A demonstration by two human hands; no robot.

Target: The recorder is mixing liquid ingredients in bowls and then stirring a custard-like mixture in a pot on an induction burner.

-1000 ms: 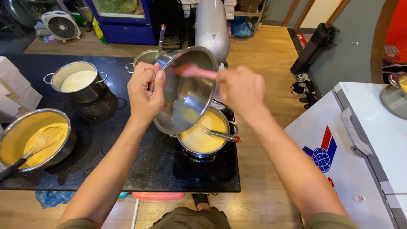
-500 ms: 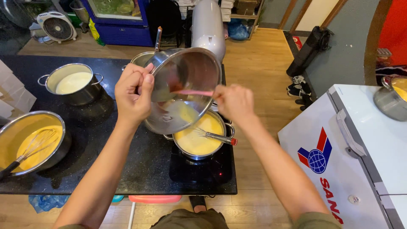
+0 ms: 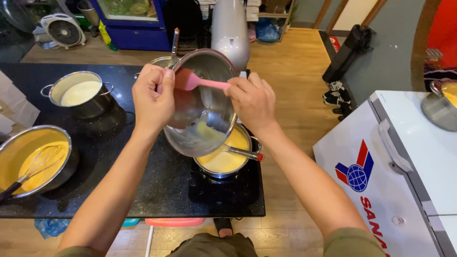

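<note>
Left hand [image 3: 153,97] grips tilted bowl [image 3: 202,102] over pot [image 3: 223,159]; right hand [image 3: 252,100] clasps pink spatula [image 3: 197,81]. Best: scrape downhill, bowl lip above pot.

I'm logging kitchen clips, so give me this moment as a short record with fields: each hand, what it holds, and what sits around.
left hand: grips the rim of a tilted steel bowl
right hand: holds a pink spatula, blade inside the bowl
under the bowl: pot of yellow batter with a whisk in it
far left: bowl of yellow batter with a whisk
behind: pot of white liquid
surface: black counter
</note>
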